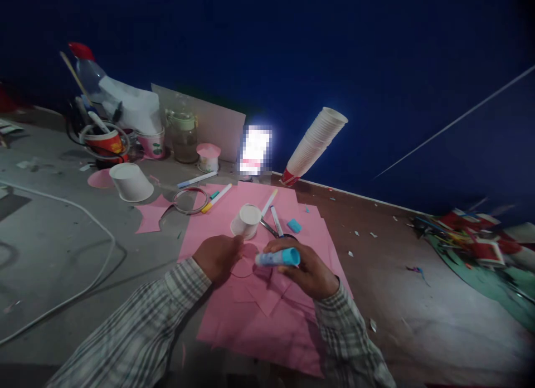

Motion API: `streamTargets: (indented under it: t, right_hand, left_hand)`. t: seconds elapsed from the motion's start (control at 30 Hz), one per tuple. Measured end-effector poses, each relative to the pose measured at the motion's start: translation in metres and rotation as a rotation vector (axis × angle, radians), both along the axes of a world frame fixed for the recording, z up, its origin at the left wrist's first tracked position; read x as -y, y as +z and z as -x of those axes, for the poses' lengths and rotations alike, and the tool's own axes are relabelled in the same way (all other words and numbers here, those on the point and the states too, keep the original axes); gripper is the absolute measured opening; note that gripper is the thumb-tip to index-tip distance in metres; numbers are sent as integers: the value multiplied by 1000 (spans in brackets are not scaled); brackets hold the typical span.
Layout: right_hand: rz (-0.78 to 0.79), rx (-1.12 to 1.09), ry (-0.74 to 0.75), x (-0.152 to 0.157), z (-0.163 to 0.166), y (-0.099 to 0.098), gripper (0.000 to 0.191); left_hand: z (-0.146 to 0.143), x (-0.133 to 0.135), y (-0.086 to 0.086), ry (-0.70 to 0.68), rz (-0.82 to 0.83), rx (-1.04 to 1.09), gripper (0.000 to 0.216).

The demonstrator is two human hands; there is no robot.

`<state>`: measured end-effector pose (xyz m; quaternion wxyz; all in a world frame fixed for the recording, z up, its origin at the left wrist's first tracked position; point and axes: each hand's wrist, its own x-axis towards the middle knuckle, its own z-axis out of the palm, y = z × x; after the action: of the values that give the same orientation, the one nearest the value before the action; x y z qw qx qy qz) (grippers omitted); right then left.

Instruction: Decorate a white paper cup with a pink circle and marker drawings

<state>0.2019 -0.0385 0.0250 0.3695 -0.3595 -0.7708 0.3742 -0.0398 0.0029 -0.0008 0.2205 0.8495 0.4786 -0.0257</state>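
Note:
My right hand (309, 271) is closed around a glue stick (278, 257) with a blue cap, held sideways over the pink paper sheets (254, 315). My left hand (218, 257) is closed, its fingers pinching a small round pink paper cutout (244, 262) that lies on the sheets. A white paper cup (246, 221) stands upside down just beyond my left hand. Scissors (271, 229), two markers (273, 209) and a small blue cap (294, 226) lie behind the hands on the pink paper.
A leaning stack of paper cups (315, 142) rests against the blue wall. Another upturned cup (130, 182), a tape ring (190, 200), pens, a jar (184, 136) and a tub of tools (104, 142) sit at the left. A white cable (100, 248) crosses the floor. Paper scraps (476, 248) lie at the right.

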Motion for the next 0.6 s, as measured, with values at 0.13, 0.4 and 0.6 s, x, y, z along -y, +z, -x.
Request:
streamTargets:
  t: [0.13,0.4,0.6]
  right_hand:
    - [-61,-284,-339,-2,1,-10,44]
    - [53,-214,-168,-9,3,-8,44]
    - [238,-74,37,-13,2,-8,47]
  left_hand:
    - [1,0,-4,-7,-1,14,30]
    - [7,0,-14,-1,-28,290,29]
    - [5,-3,1,-25,15,227,30]
